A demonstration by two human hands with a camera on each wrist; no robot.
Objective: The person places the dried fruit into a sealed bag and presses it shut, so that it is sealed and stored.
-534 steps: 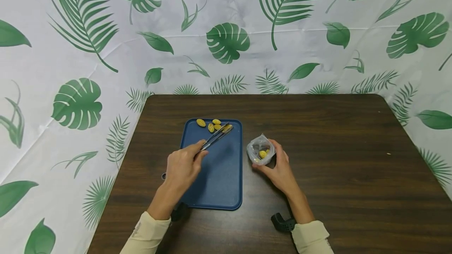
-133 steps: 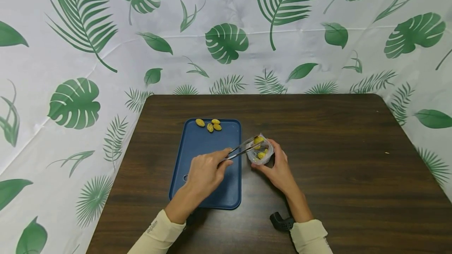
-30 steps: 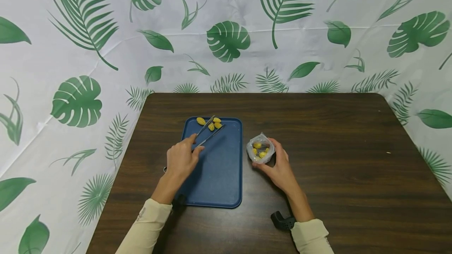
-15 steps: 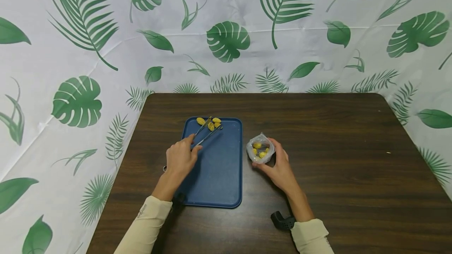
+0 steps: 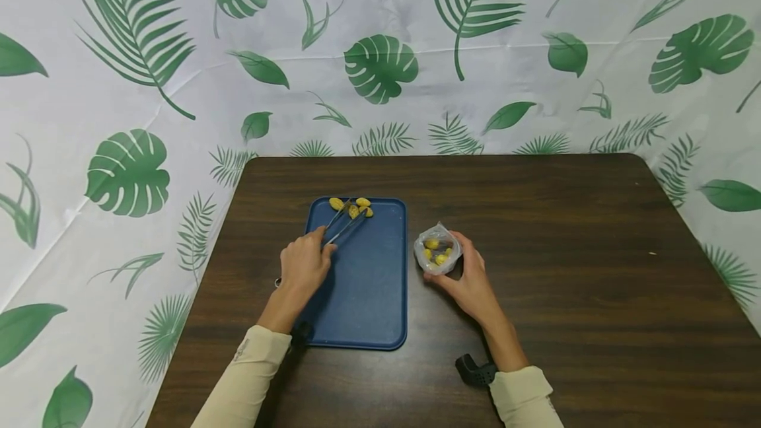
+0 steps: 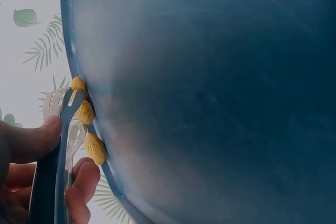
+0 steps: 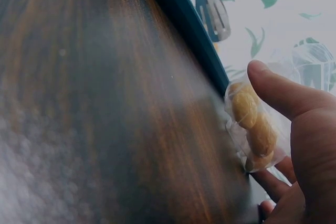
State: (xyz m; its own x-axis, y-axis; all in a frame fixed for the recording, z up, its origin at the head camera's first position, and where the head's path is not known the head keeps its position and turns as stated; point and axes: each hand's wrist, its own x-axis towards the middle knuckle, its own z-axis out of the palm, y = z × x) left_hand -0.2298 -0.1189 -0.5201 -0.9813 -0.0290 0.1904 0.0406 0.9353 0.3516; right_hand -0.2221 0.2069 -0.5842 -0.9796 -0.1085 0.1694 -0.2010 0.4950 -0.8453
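Left hand [image 5: 304,264]: grasping silver-toned metal tongs [image 6: 66,119], arms spread, slotted fork-like tips among the pieces at the tray's far edge; contact with any piece could not be told.

Right hand [image 5: 468,279]: thumb and fingers curled round a clear, crinkled plastic bag [image 5: 438,232], mouth open and upward, just beside the tray.

Hazards, as judged: oval pieces could have rolled or slipped from the smooth tips if pinched off-centre; crowded neighbours could have been nudged over the low rim; the limp bag would likely have sagged or tipped had its grip slackened.

Yellow, wrinkled, oval fruit-like pieces: four on the tray [image 6: 95,148], clustered; several more inside the bag [image 7: 244,109].

Tray [image 5: 368,296]: blue, rectangular, rounded corners, raised rim, smooth face with faint scratches.

Counter [image 5: 547,263]: dark brown, wood-grained, softly glossy.

Backdrop [image 5: 309,78]: creased white cloth printed with green leaves.
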